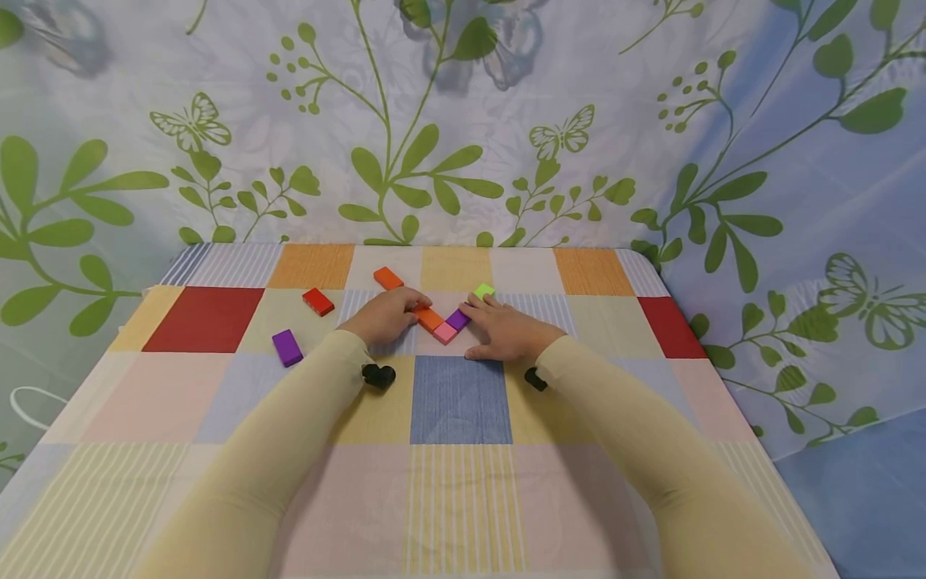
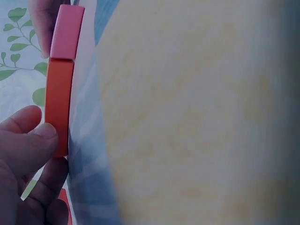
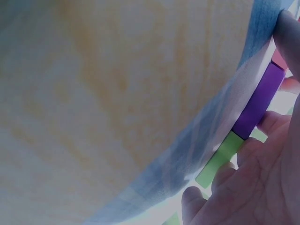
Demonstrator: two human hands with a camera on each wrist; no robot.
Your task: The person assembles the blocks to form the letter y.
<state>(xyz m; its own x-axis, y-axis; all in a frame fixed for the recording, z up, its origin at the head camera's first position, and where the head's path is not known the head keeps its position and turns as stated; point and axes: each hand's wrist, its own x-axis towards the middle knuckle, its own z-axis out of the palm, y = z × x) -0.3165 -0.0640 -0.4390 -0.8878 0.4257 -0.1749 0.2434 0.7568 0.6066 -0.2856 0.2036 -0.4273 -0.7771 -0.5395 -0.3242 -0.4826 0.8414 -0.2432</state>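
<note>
Across the near side of the worktop [image 1: 463, 498], a patchwork cloth of plain and striped squares is overlaid by two cream sleeves [image 1: 253, 450], soft and close-fitting. Just beside the left cuff a small black heart-shaped piece [image 1: 379, 376] is seen. Past the left forearm, a loose purple block [image 1: 287, 347] is laid flat, straight-edged and evenly coloured.

At the middle, a V of smooth oblong blocks is set out, its point turned toward the person. That point is formed by a pink block [image 1: 444, 333]; on its left it is met end to end by the held orange block [image 1: 430, 319], on its right by the inner purple block [image 1: 457, 319], beyond which a lime-green block [image 1: 484, 291] is butted on. The held orange block is pinched between thumb and fingers in the left grip [image 1: 383, 318]. The right grip [image 1: 510, 330] is left relaxed, nothing clasped, its fingers placed along the far side of the purple and green pieces. The step in hand is judged to be the trueing of these joints; light, level pressure would be called for next, since such smooth faces may slide on cloth.

Farther off, a red block [image 1: 318, 301] is left apart, and a far orange block [image 1: 388, 278] is seen just past the left grip; whether it is touched cannot be told. Behind, a leaf-printed curtain [image 1: 239, 121] is hung, lightly creased.
</note>
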